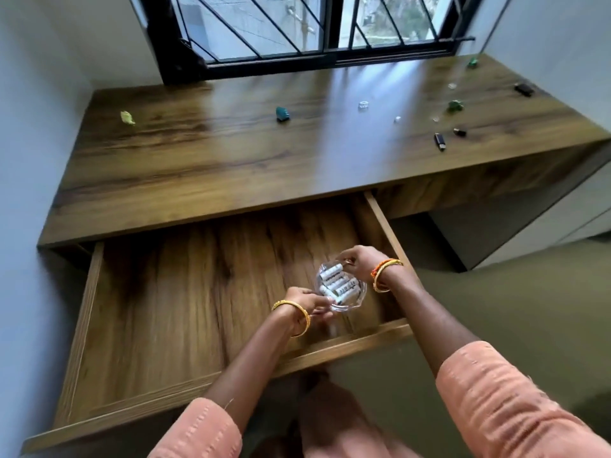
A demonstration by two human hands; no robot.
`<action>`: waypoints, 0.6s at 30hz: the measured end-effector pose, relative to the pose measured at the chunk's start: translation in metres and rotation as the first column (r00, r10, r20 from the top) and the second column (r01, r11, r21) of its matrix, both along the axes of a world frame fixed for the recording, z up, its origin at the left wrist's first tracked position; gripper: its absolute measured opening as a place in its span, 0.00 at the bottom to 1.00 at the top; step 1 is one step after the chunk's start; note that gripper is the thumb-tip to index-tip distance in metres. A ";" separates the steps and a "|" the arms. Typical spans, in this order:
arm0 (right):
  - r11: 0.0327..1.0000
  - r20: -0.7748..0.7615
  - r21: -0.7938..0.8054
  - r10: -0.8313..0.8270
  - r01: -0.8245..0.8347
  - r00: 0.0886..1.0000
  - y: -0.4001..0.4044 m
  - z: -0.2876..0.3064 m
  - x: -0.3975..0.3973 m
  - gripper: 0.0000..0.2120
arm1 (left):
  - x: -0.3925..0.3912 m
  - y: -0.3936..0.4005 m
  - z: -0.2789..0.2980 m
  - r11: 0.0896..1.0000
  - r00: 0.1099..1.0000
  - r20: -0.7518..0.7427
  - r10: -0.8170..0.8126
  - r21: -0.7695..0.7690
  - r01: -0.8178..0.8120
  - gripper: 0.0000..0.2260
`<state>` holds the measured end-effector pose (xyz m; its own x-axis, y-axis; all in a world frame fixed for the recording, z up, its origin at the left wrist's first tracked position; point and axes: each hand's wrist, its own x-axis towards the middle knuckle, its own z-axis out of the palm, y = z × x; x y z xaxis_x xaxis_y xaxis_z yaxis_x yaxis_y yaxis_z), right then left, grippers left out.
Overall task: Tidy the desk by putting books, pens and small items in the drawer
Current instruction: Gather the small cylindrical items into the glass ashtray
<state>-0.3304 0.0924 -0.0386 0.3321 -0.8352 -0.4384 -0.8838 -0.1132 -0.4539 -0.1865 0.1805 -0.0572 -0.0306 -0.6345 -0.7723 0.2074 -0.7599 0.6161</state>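
While both hands reach into the open drawer (pixel 165 325), a clear glass bowl (pixel 342 289) sits between them, over its right front part. The left hand (pixel 305 300) pinches the near rim; the right hand (pixel 358 261) pinches the far rim, fingers curled. White batteries (pixel 340 285) lie in the bowl, most side by side, long axes running from near-left to far-right. Dark print runs along them, too small to read. Small items stay scattered on the desk (pixel 231 153), among them a teal piece (pixel 282 114) and a black stick (pixel 440 142).
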 end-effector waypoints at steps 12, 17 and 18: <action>0.976 -0.277 -0.016 0.204 -0.217 0.939 0.004 -0.027 -0.025 0.17 | -0.042 -0.008 -0.027 0.919 0.902 0.196 -0.386 0.168 0.356 0.07; 0.960 -0.299 -0.051 0.249 -0.276 0.921 0.002 -0.030 -0.030 0.15 | -0.050 -0.011 -0.031 0.907 0.834 0.356 -0.421 0.156 0.391 0.14; 0.959 -0.297 -0.056 0.251 -0.279 0.921 0.002 -0.030 -0.030 0.15 | -0.051 -0.012 -0.031 0.907 0.822 0.382 -0.422 0.161 0.390 0.14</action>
